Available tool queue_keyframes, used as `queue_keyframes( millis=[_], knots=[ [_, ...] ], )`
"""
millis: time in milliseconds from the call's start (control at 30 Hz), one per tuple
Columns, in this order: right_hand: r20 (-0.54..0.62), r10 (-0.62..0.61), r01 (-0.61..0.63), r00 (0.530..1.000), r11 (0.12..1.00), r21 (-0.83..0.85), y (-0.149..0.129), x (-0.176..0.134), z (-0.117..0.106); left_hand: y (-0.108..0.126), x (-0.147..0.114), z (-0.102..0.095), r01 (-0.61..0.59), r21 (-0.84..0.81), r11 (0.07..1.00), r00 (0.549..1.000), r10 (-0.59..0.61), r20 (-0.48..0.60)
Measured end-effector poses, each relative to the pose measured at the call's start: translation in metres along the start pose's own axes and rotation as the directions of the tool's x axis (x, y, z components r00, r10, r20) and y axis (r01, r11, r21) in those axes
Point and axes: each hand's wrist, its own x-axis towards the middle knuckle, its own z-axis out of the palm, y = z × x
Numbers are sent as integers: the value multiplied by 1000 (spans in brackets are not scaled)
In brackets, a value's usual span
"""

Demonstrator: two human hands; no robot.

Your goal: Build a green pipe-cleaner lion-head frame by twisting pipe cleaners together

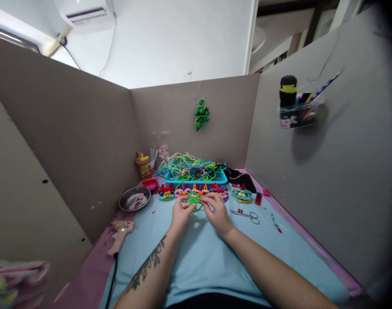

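Green cord (193, 199), gathered into loops, is held between the two hands over the blue cloth (208, 253), just in front of a row of multicoloured crafted pieces (200, 189). The left hand (182, 210) pinches the bunch between thumb and fingertips; the right hand (216, 210) pinches its other side, though which strand it has is too small to tell.

The bunch looks partway formed: its loops are drawn together, but no settled shape can be made out. By their neat, layered look, the pieces in the row and the yellow-and-blue piece (242, 195) to their right seem finished or nearly so. Behind them, loose strands (189, 165) heaped in a blue basket (199, 182) appear unworked. Scissors (247, 215) lie to the right and a glue gun (121, 236), its green light lit, to the left, both out of hand; whether the bunch has been trimmed or glued cannot be told.
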Motion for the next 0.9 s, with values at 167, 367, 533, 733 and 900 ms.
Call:
queue_keyframes(
  millis=[167,367,533,733,900],
  knots=[
    [102,-114,121,988,990,-66,-4,-1,-1,-3,1,0,7,-36,999,1000,-6,23],
    [100,-112,117,989,992,-43,-2,-2,0,-5,2,-1,23,-73,997,999,-20,42],
    [109,-102,111,989,991,-77,1,-3,0,-6,3,-2,27,-84,996,998,-22,65],
    [111,-90,98,990,993,-71,-1,-2,1,-5,2,-1,16,-94,995,996,-7,93],
    [88,-42,45,995,998,-41,1,-1,2,-7,1,-1,-11,-98,995,992,23,124]
  ],
)
